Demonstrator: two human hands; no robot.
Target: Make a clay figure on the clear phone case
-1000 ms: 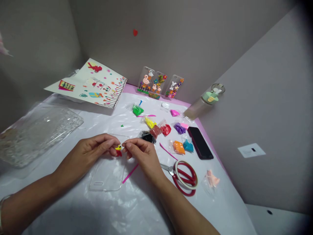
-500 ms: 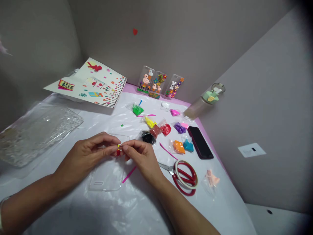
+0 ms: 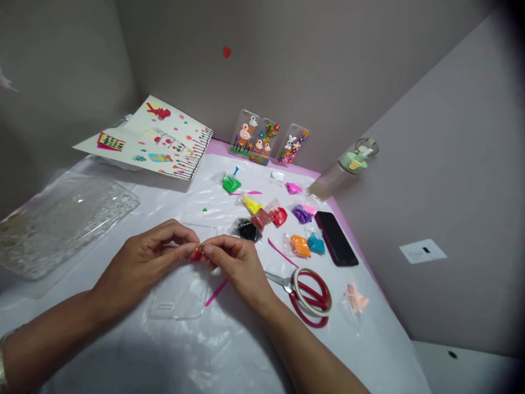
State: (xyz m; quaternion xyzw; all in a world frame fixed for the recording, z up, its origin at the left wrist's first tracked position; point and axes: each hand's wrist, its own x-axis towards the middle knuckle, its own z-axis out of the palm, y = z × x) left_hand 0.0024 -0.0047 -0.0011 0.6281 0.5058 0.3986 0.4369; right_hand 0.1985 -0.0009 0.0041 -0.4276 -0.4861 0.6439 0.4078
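Note:
A small red and yellow clay piece (image 3: 197, 254) sits between my two hands, over the top part of a clear phone case (image 3: 180, 298) lying on the table. My left hand (image 3: 158, 251) is closed in a pinch on the piece, thumb against forefinger. From the other side, the thumb and forefinger of my right hand (image 3: 232, 260) pinch together right at the piece's yellow part; what lies between those fingertips is too small to make out. A pink clay tool (image 3: 216, 293) lies beside the case, partly under my right hand.
Scissors (image 3: 309, 295) with red handles lie right of my right hand. Bagged clays, black (image 3: 249, 230), orange (image 3: 301, 246) and several others, spread beyond, near a dark phone (image 3: 336, 239). Decorated cases (image 3: 246, 134) and a bottle (image 3: 338, 172) stand behind. A clear plastic package (image 3: 69, 224) lies left.
The hands stay nearly in place. My fingers have shifted slightly around the clay piece, and the red part shows at a slightly different angle.

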